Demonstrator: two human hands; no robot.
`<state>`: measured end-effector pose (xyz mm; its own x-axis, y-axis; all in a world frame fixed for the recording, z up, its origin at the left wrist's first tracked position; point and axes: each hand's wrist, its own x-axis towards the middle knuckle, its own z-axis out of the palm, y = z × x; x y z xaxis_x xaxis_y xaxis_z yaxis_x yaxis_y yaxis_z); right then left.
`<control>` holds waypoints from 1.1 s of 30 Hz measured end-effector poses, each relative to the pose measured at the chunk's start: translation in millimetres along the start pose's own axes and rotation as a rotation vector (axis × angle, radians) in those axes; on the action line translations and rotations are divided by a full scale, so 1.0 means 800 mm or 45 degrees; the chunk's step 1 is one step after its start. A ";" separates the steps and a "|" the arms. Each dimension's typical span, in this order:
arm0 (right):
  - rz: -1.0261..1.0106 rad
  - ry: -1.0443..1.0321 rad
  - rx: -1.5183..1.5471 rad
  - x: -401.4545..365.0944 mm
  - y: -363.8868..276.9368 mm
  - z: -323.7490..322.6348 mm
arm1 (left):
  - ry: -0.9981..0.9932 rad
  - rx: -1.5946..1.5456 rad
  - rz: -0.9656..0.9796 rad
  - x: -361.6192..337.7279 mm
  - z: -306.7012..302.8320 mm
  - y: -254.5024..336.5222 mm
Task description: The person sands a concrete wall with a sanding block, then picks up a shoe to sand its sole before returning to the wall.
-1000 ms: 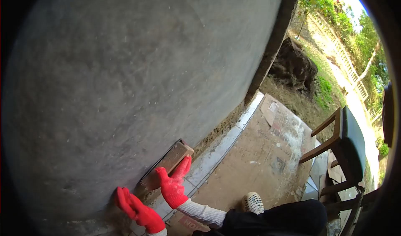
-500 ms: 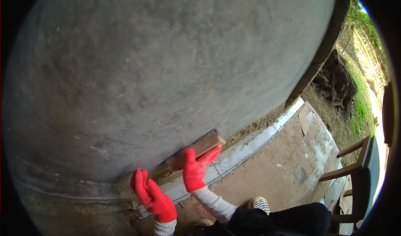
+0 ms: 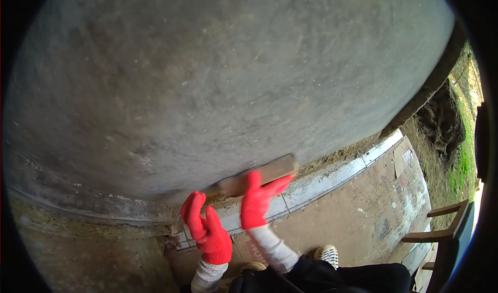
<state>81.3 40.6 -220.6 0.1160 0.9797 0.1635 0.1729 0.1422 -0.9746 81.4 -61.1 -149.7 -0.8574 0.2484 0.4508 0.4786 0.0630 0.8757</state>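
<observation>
A person wearing red gloves reaches both hands toward the base of a large, smooth grey wall [image 3: 233, 59], seen from above through a round, dark-edged lens. A long, narrow, block-shaped tool [image 3: 270, 172], brown with a thin dark edge, lies slantwise along the foot of the wall, its dark edge against the grey surface. The right hand [image 3: 257, 205] is at the tool's near side, thumb pointing up and fingers stretched along it toward its far end. Thumb and fingers are spread wide; the blur makes it impossible to tell how firmly they grip. The left hand [image 3: 210, 238] is raised near the tool's other end, thumb and fingers parted and slightly curved, with nothing visible in its grasp.

Both wrists have pale knitted cuffs. Below the wall runs a rough, crumbly strip, then a ledge of white tiles [image 3: 334, 181]. Beyond it spreads a stained brown floor covering [image 3: 332, 215] with scattered pale marks. At the bottom are the person's dark trousers [image 3: 363, 277] and a striped light shoe [image 3: 327, 254]. To the right stands a wooden chair [image 3: 430, 236] with a dark seat, near bright green grass [image 3: 461, 168].
</observation>
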 end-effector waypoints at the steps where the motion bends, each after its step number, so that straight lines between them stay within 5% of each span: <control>1: -0.037 -0.124 0.061 -0.034 -0.013 0.005 | -0.035 0.000 0.025 -0.001 0.004 -0.004; 5: 0.283 -0.012 0.143 0.021 -0.010 -0.015 | -0.009 -0.047 0.020 -0.001 0.003 0.001; 9: 0.627 0.086 0.804 0.143 -0.033 -0.063 | 0.045 -0.018 0.009 0.001 -0.018 -0.002; 12: 0.462 0.132 0.750 0.118 -0.041 -0.040 | 0.013 -0.033 0.001 -0.008 -0.018 -0.013; 13: 0.148 0.120 0.117 0.047 -0.058 -0.018 | 0.024 -0.025 -0.005 -0.010 -0.014 -0.010; 15: -0.027 -0.063 0.038 -0.039 -0.028 0.008 | -0.099 0.022 0.126 -0.010 -0.001 0.001; 18: 0.231 -0.157 0.237 -0.004 -0.055 -0.010 | -0.115 0.086 0.222 -0.009 -0.006 0.006; 23: 0.626 0.147 0.631 0.134 -0.046 -0.055 | -0.079 0.089 0.108 -0.015 -0.021 0.009; 25: 0.561 0.182 0.656 0.121 -0.053 -0.043 | -0.073 0.079 0.108 -0.018 -0.023 0.006; 29: -0.088 -0.132 -0.007 -0.032 -0.059 -0.008 | -0.080 0.016 0.054 -0.020 -0.010 0.005; 33: -0.433 -0.123 0.099 -0.019 -0.026 -0.011 | 0.024 -0.046 -0.024 -0.018 -0.015 -0.006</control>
<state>84.4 21.2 -201.2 -0.0292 0.8829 0.4687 0.1101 0.4689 -0.8764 89.4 -76.9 -158.1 -0.8698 0.2294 0.4369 0.4555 0.0324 0.8897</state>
